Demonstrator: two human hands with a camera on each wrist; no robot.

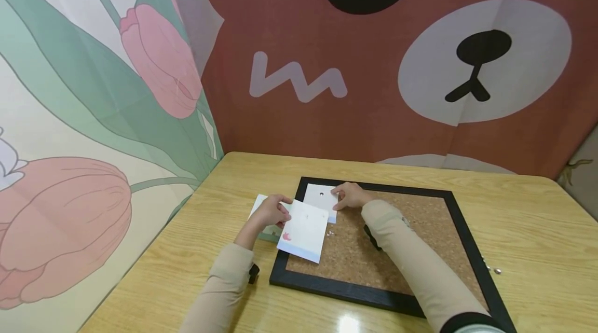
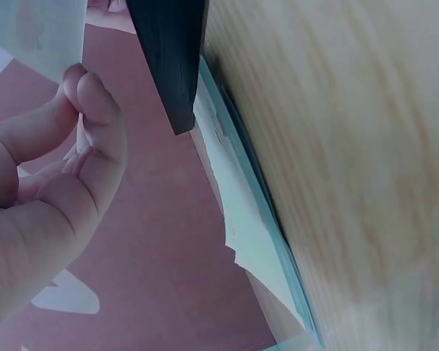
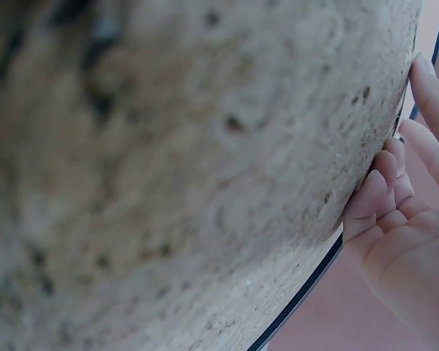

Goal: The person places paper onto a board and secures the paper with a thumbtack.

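My left hand (image 1: 272,212) pinches the upper left edge of a white sheet of notepaper (image 1: 306,232) between thumb and finger. The sheet has a small pink picture and a blue bottom band, and is held over the left side of a black-framed corkboard (image 1: 355,265). Partly behind it, another white sheet (image 1: 314,195) lies on the cork with a round metal thumbtack (image 1: 321,194) near its top. My right hand (image 1: 352,197) touches that sheet's right edge with thumb and index finger apart. In the right wrist view the other fingers (image 3: 369,194) rest bent against the cork.
A stack of pale green notepaper (image 2: 241,205) lies on the wooden table (image 1: 196,250) beside the board's left frame. Small shiny bits (image 1: 330,233) sit on the cork below the sheets. Loose thumbtacks (image 1: 497,271) lie right of the frame. Printed curtains hang behind the table.
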